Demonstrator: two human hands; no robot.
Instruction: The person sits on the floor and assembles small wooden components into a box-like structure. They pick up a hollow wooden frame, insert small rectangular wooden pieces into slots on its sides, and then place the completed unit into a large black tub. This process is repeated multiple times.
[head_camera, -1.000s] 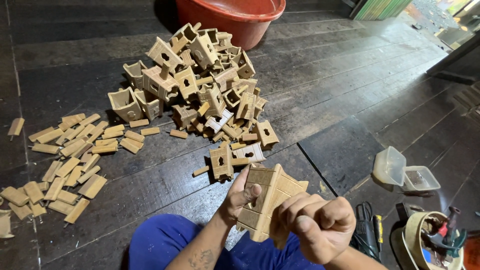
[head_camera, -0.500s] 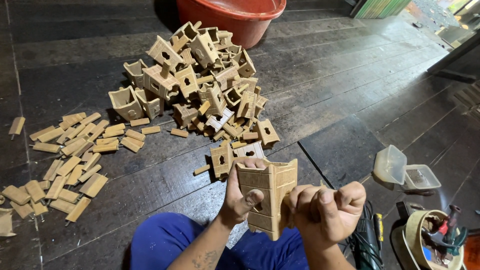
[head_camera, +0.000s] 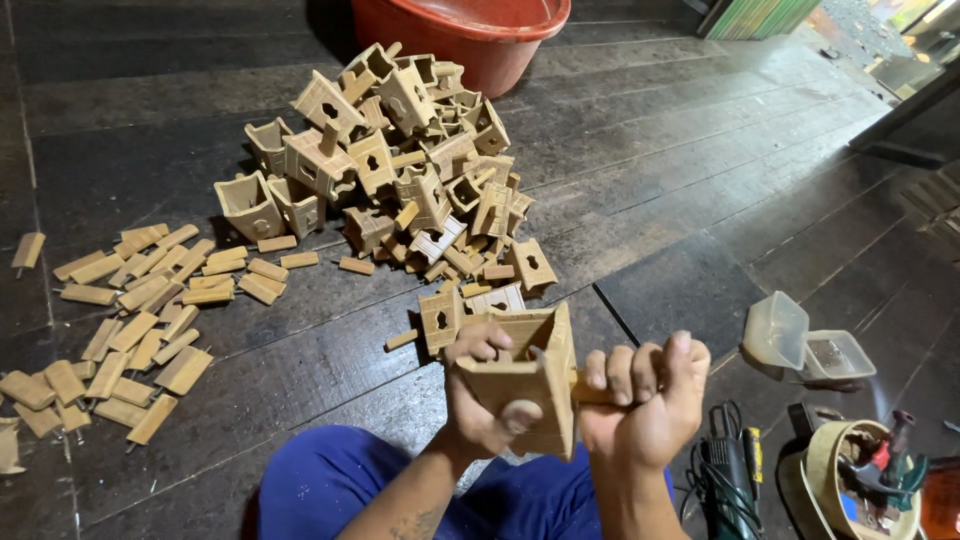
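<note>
My left hand (head_camera: 478, 400) grips a small open wooden box (head_camera: 525, 378), fingers curled over its near wall, thumb by a round hole in its front. My right hand (head_camera: 645, 400) is clenched around a short wooden piece (head_camera: 592, 392) that meets the box's right side. Both hands hover above my lap in blue trousers (head_camera: 400, 495). Beyond them lies a heap of similar small wooden boxes (head_camera: 400, 160) with keyhole cut-outs.
Several flat wooden slats (head_camera: 130, 320) lie scattered at the left on the dark plank floor (head_camera: 700, 180). A red plastic basin (head_camera: 470, 30) stands behind the heap. At the right are an open clear plastic container (head_camera: 805, 345), a power tool (head_camera: 725, 470) and a round tin of tools (head_camera: 865, 475).
The box has been turned in my hands from tilted flat to upright and then onto its side. My right hand has shifted to the box's right side.
</note>
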